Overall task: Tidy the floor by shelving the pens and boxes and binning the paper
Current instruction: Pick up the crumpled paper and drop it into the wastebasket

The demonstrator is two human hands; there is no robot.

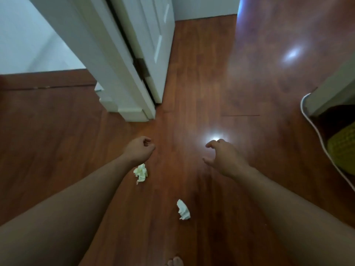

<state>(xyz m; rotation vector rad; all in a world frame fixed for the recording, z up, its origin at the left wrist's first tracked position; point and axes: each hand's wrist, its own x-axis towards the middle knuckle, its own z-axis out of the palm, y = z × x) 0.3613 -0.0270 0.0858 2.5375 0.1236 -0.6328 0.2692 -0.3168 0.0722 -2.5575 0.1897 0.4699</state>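
Two crumpled paper balls lie on the reddish wooden floor (192,83). The pale yellow paper ball (141,172) sits just under my left wrist. A white paper ball (183,209) lies nearer to me, between my two forearms. My left hand (140,149) hangs above the floor with its fingers curled in and nothing in it. My right hand (223,157) is held out with fingers spread and bent, holding nothing. No pens or boxes are in view.
A white door frame and open door (132,73) stand ahead on the left. At the right edge a white cable (317,131) runs past a pale furniture corner (330,93) and a yellow-green knitted thing (343,148). My toes (174,261) show at the bottom.
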